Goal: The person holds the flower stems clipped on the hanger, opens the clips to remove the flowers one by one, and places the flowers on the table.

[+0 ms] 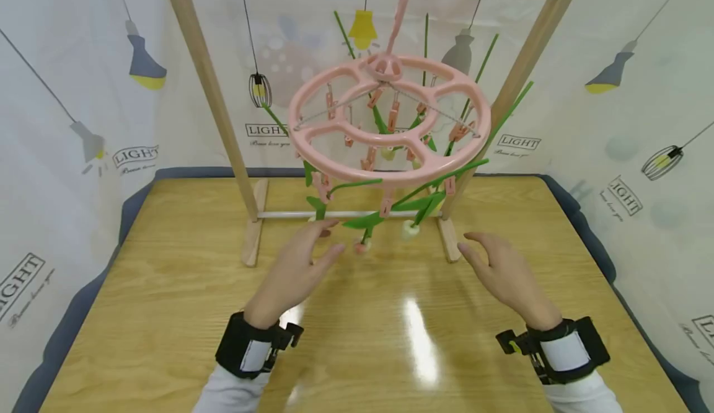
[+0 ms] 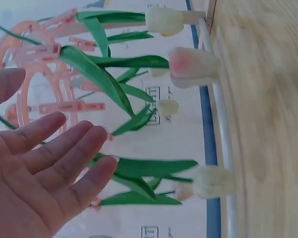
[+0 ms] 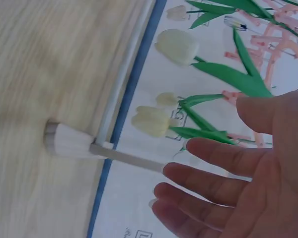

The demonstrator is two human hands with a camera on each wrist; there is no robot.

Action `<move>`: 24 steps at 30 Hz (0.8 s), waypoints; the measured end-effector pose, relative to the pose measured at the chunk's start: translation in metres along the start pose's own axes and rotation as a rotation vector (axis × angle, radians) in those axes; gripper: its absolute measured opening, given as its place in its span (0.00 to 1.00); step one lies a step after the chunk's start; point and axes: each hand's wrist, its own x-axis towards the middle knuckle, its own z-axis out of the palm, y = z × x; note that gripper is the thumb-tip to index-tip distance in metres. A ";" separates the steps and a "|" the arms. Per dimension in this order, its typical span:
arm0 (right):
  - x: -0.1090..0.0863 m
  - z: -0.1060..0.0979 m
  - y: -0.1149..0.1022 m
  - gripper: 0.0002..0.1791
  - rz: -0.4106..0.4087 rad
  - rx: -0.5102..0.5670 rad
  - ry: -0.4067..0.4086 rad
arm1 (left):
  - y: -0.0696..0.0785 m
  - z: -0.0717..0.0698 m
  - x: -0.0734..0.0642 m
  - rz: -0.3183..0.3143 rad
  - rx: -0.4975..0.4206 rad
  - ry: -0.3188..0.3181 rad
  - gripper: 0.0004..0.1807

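Observation:
A round pink clip hanger (image 1: 390, 174) hangs by its hook from the white top bar of a wooden rack. Artificial tulips with green stems dangle head down from its pink clips (image 1: 387, 202). A white tulip (image 1: 411, 229) and a pink-tinged tulip (image 2: 193, 67) hang lowest at the front. My left hand (image 1: 295, 267) is held in the air left of the flowers, fingers apart and holding nothing. On the other side, my right hand (image 1: 507, 273) hovers near the rack's right foot, also holding nothing. In the right wrist view, white tulips (image 3: 151, 120) hang beyond the fingertips.
The wooden rack (image 1: 209, 84) stands at the back of the table (image 1: 357, 338), its feet (image 1: 449, 239) pointing toward me. A low white crossbar (image 1: 290, 214) joins its sides. Behind it hangs a printed curtain (image 1: 195, 146) with lamp drawings.

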 end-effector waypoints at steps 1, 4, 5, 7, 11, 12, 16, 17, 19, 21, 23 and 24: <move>0.001 -0.001 -0.003 0.31 -0.008 0.002 0.012 | 0.002 0.001 0.004 0.031 0.015 0.003 0.28; 0.004 -0.004 -0.011 0.28 -0.033 -0.012 0.056 | 0.009 0.005 0.014 0.086 0.034 -0.010 0.29; 0.005 -0.004 -0.014 0.27 -0.042 -0.017 0.072 | 0.010 0.006 0.017 0.087 0.039 -0.015 0.30; 0.006 -0.004 -0.018 0.25 -0.066 -0.025 0.107 | 0.013 0.007 0.020 0.091 0.031 -0.023 0.31; 0.008 -0.006 -0.025 0.22 -0.130 -0.020 0.194 | 0.020 0.008 0.028 0.081 0.003 -0.047 0.35; 0.009 -0.007 -0.027 0.21 -0.147 -0.016 0.217 | 0.022 0.008 0.031 0.078 -0.014 -0.052 0.36; 0.010 -0.011 -0.039 0.18 -0.183 -0.012 0.268 | 0.028 0.010 0.043 0.049 -0.132 -0.088 0.38; 0.010 -0.012 -0.043 0.18 -0.193 -0.013 0.276 | 0.029 0.011 0.046 0.045 -0.172 -0.095 0.38; 0.011 -0.013 -0.050 0.18 -0.215 -0.016 0.290 | 0.031 0.012 0.051 0.037 -0.240 -0.107 0.38; 0.012 -0.014 -0.056 0.18 -0.251 -0.015 0.313 | 0.032 0.014 0.055 0.035 -0.284 -0.115 0.37; 0.014 -0.015 -0.061 0.17 -0.288 -0.010 0.338 | 0.033 0.014 0.058 0.030 -0.300 -0.117 0.38; 0.016 -0.015 -0.063 0.17 -0.301 -0.006 0.347 | 0.034 0.015 0.060 0.030 -0.301 -0.117 0.38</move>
